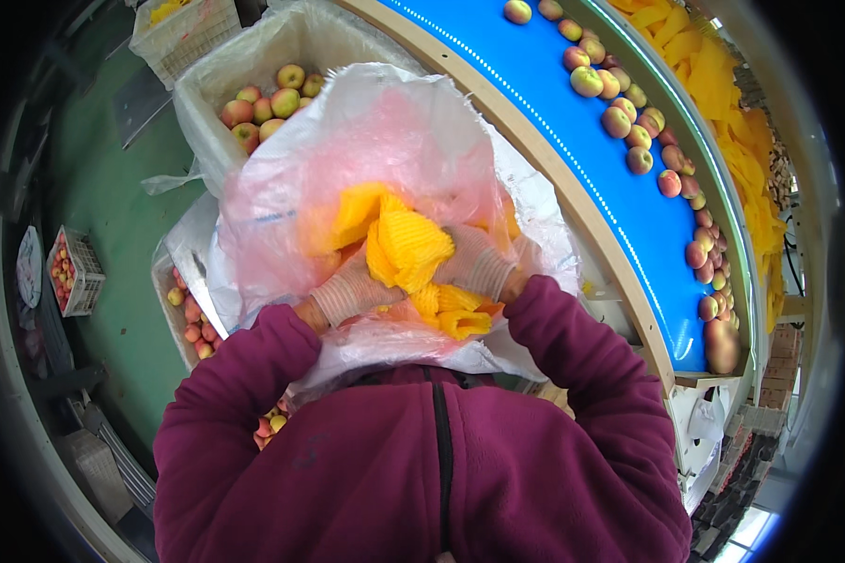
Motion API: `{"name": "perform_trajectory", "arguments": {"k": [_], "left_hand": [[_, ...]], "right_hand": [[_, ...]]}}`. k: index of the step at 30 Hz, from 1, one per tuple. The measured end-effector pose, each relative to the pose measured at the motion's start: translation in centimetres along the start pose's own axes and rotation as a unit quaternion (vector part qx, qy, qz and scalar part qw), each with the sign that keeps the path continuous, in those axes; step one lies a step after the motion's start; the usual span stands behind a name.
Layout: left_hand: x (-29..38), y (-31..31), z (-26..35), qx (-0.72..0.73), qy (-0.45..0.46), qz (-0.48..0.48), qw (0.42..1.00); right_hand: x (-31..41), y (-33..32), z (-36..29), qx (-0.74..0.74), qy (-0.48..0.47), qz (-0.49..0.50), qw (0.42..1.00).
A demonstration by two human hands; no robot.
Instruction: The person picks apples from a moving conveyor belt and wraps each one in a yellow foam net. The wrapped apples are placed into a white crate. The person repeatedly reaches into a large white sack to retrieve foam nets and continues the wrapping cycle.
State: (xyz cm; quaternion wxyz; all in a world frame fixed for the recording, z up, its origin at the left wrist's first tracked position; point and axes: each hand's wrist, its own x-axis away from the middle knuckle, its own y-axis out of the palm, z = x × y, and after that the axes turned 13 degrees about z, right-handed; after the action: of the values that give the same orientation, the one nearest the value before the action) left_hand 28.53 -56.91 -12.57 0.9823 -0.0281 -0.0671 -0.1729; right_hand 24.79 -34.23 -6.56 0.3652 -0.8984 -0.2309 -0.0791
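Observation:
Between my hands is a bunch of yellow foam fruit nets [410, 246], ribbed and folded together. My left hand [355, 287], in a striped knit glove, grips the bunch from its lower left. On its right side my right hand [473, 262], gloved the same way, holds it too; that hand's fingertips are partly hidden. More yellow foam nets [461, 313] lie just below, inside an opened plastic bag [401, 141] with a pinkish film lining. The bag spreads in front of my body, its white woven outer layer [542, 211] showing at the right.
A film-lined crate [201, 91] with apples [271, 105] stands behind the bag. Along the right curves a blue conveyor belt [570, 148] with a wooden rim [535, 148], carrying many apples [637, 134]. Another apple crate [176, 331] sits at left, and a smaller one [84, 281] on the green floor.

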Motion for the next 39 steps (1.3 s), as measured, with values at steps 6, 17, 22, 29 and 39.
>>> {"name": "perform_trajectory", "arguments": {"k": [6,17,22,29,39], "left_hand": [[-1.3,-2.0,8.3,-0.027,0.148,-0.017,0.989],[3.8,-1.7,21.8,-0.307,0.152,0.005,0.94],[0.1,3.8,29.0,-0.396,0.323,0.016,0.859],[-14.9,27.0,42.0,-0.426,0.553,-0.143,0.701],[-37.1,77.2,45.1,-0.192,0.722,-0.305,0.59]], "right_hand": [[2.3,-5.5,-6.0,-0.073,-0.217,0.193,0.954],[9.2,-9.8,-12.9,-0.012,-0.252,0.289,0.923],[14.2,-17.7,-11.8,0.022,-0.245,0.381,0.891],[24.7,-36.3,1.7,0.066,-0.257,0.627,0.732],[44.2,-58.3,33.0,0.266,0.058,0.799,0.536]]}}
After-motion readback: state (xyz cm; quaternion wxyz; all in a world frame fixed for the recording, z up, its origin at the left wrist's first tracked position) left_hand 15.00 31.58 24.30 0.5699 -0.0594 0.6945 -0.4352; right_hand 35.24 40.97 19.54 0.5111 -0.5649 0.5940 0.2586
